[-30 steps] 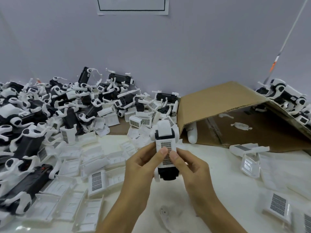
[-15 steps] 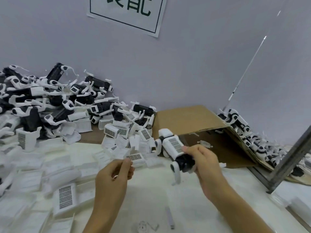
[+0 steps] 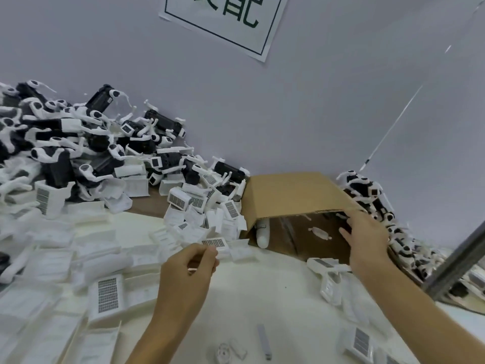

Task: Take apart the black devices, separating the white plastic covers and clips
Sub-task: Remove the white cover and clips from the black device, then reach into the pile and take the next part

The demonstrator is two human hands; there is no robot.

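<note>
My right hand (image 3: 366, 239) is stretched toward the right centre of the frame, at the mouth of the box (image 3: 294, 195) lying on its side. Its fingers are spread and nearly straight, and I see nothing in them; whether the fingertips touch the box's upper edge I cannot tell. My left hand (image 3: 190, 269) sits at lower centre, fingers curled with thumb against forefinger; it may pinch some small white piece, but that is too small to tell.

The black devices (image 3: 86, 143) lie heaped in the upper left, against the wall, well apart from both hands and nearer my left. A smaller heap (image 3: 372, 198) lies just behind the box, nearer my right. Their long axes point every way.

Loose white covers (image 3: 107, 295) spread over the table (image 3: 262, 292) at lower left, with more bunched just left of the box.

Inside the box: a rounded white part (image 3: 262, 233) near its left wall and a small white clip (image 3: 319, 233) on its floor, just left of my right fingers.

Judging by this, my right hand is nearer the clip.
</note>
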